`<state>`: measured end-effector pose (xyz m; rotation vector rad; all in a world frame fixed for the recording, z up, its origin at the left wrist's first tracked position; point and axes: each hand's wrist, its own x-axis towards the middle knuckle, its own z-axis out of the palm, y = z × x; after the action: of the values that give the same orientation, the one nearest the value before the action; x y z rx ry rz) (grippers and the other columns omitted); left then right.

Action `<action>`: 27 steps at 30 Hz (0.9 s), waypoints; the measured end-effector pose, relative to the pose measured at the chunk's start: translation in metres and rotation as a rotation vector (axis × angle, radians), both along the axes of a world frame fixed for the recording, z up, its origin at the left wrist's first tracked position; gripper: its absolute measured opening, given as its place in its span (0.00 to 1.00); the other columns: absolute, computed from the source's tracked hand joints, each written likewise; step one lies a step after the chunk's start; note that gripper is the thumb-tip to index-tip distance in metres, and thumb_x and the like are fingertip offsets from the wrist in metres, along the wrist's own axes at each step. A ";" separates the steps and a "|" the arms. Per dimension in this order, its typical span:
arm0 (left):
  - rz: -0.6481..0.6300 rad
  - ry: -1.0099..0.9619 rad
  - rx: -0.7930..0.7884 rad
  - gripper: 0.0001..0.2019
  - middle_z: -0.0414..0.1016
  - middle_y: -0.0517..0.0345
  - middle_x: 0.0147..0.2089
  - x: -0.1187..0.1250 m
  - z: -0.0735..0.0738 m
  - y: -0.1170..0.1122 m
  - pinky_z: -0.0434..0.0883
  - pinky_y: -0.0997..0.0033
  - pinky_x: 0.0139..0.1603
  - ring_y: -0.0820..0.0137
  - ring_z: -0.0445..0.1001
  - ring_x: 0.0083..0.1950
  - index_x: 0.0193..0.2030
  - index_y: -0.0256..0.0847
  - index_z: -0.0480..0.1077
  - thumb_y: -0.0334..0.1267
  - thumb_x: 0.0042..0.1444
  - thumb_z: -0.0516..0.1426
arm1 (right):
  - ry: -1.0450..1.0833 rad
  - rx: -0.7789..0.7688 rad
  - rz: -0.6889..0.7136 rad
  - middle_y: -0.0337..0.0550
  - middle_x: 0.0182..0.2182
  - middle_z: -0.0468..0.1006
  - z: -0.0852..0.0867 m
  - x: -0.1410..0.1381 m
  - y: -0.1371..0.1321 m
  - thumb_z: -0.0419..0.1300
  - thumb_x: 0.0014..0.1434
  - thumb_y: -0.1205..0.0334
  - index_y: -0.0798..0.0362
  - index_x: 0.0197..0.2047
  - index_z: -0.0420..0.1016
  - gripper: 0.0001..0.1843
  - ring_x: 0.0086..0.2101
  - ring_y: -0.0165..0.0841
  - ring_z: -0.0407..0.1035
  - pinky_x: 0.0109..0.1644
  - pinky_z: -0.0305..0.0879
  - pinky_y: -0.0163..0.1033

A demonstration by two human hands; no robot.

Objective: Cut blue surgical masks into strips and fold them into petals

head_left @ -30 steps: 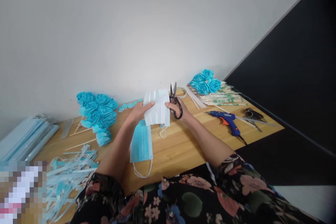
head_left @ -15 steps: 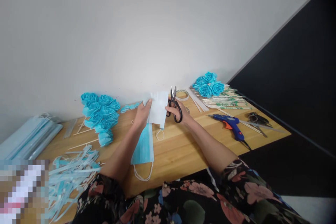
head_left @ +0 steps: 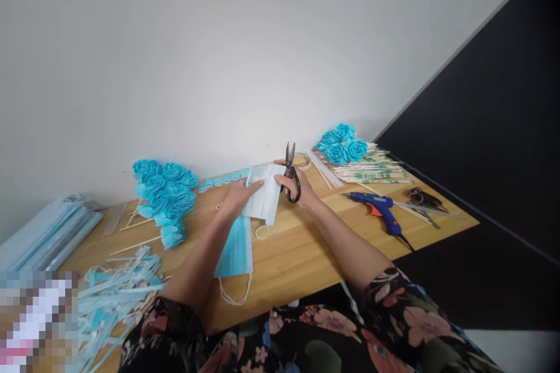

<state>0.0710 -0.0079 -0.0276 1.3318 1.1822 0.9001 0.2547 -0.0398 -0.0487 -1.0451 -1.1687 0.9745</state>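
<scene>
My left hand pinches a white face mask and holds it just above the wooden table. Black scissors sit in my right hand, blades pointing up, at the mask's right edge. The right thumb also rests on that edge. Under the left forearm a blue face mask lies flat on the table with its white ear loop toward me.
Blue fabric roses lie at the back left and more blue roses on a bundle of wrapped sticks at the back right. A blue glue gun, pliers, cut mask strips and stacked masks surround the work spot.
The white mask has tilted from upright to lower and flatter over the table. Both hands dropped slightly with it, and the scissors stayed in the right hand.
</scene>
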 end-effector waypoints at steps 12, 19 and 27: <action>0.116 -0.140 0.219 0.26 0.74 0.58 0.27 -0.011 -0.004 0.012 0.66 0.72 0.32 0.68 0.72 0.31 0.29 0.37 0.72 0.62 0.45 0.65 | 0.061 0.022 0.017 0.30 0.25 0.62 0.003 -0.001 -0.001 0.66 0.50 0.53 0.52 0.54 0.71 0.28 0.25 0.27 0.59 0.29 0.58 0.36; 0.227 -0.231 0.159 0.28 0.79 0.53 0.33 0.003 -0.015 0.006 0.70 0.69 0.34 0.66 0.75 0.33 0.35 0.36 0.73 0.64 0.47 0.63 | 0.063 0.034 0.077 0.32 0.27 0.68 0.001 -0.003 0.000 0.67 0.50 0.55 0.52 0.52 0.71 0.26 0.25 0.29 0.67 0.31 0.64 0.38; -0.112 -0.232 -0.088 0.31 0.82 0.43 0.49 -0.002 -0.012 0.002 0.76 0.63 0.44 0.57 0.81 0.44 0.46 0.36 0.78 0.51 0.35 0.74 | 0.087 0.045 0.059 0.32 0.27 0.69 0.001 -0.003 -0.001 0.68 0.50 0.55 0.51 0.52 0.72 0.26 0.25 0.29 0.67 0.30 0.64 0.38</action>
<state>0.0687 -0.0054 -0.0391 1.1759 0.9481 0.8858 0.2520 -0.0406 -0.0472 -0.9282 -1.1502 1.0257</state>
